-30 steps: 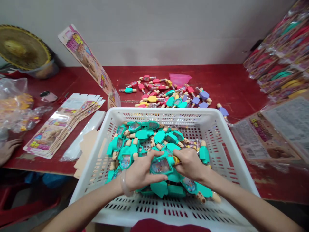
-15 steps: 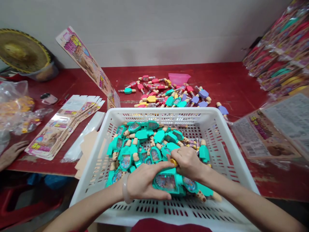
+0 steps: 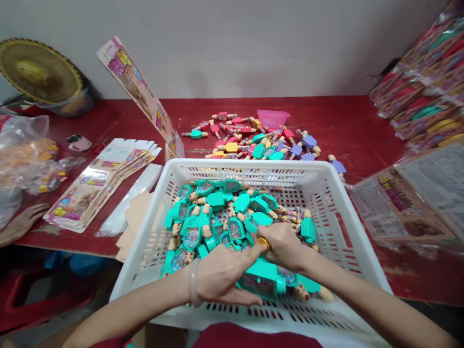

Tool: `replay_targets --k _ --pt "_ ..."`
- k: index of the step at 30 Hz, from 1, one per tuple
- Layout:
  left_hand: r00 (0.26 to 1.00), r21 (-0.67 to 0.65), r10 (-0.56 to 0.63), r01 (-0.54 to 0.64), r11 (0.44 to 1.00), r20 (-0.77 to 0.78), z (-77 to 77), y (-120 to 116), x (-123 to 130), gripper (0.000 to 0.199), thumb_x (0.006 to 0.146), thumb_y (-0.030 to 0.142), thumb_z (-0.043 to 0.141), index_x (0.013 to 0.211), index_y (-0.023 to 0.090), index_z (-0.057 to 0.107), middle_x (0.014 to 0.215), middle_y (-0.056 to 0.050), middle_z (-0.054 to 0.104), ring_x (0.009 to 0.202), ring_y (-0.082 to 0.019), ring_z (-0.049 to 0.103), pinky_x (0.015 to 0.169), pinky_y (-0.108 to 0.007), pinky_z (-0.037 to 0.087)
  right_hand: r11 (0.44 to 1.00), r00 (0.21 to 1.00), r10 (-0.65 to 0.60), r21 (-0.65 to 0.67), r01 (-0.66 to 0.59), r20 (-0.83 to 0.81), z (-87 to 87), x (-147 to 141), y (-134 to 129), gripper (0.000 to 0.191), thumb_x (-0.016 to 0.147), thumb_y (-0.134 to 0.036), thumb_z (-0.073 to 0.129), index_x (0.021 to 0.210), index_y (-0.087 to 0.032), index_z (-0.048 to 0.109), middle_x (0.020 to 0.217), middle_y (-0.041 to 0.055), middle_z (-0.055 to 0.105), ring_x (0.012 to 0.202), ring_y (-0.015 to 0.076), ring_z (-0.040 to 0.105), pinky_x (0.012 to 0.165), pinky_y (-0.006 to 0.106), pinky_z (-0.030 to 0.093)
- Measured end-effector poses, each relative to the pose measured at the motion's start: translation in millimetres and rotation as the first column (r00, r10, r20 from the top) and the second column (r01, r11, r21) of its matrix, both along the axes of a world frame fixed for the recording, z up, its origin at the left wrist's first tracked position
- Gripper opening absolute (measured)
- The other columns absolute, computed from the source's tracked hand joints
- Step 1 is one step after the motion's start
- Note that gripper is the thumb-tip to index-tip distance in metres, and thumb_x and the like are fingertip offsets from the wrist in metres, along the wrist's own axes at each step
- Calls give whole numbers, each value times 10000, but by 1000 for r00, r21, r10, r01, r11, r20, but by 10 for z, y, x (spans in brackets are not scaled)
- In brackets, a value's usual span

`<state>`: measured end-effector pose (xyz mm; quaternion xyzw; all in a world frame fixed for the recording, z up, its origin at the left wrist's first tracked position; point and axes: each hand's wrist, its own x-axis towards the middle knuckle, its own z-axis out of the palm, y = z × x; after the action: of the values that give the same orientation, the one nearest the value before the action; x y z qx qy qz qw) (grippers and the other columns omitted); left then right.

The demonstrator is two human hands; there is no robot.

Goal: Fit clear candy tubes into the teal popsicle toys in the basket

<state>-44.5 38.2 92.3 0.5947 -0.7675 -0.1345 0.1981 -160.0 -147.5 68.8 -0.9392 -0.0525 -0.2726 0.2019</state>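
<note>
My left hand (image 3: 226,273), with a pale bangle at the wrist, holds a large teal toy case (image 3: 259,280) low in the white basket (image 3: 344,217). Its thumb lies along the near side, and a finger reaches to a small gold round piece (image 3: 264,242). That piece sticks out of my right hand (image 3: 282,246), whose fingers are curled tightly round it. Beneath and behind both hands lie many teal toys (image 3: 192,237) with tan, knobbed ends and clear windows.
Behind the basket, small coloured toys (image 3: 232,147) and a pink tray (image 3: 272,118) lie on the red table (image 3: 145,108). Printed cards (image 3: 81,200) and another person's hand (image 3: 25,222) are at left. Packaged goods (image 3: 427,92) are stacked at right.
The teal case in my left hand has tilted and shifted slightly to the right. My left thumb sits a little lower. The whole view has shifted slightly.
</note>
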Motion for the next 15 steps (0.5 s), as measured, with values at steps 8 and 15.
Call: replay_targets --k 8,15 --pt "956 -29 107 -103 994 272 113 -11 -27 833 902 488 583 1452 64 123 996 -92 682 716 -220 675 499 -328 451 996 989 -1 93 15 -146 30 -43 -43 239 886 -185 463 650 -201 433 497 -32 474 432 113 376 495 273 200" --pt "943 171 84 -146 974 323 164 -49 -66 847 876 472 633 1432 73 134 1057 -100 665 813 -243 684 561 -333 489 1000 988 8 28 -4 -153 28 -41 -22 176 842 -171 451 669 -194 468 501 -18 510 444 124 417 495 294 188"
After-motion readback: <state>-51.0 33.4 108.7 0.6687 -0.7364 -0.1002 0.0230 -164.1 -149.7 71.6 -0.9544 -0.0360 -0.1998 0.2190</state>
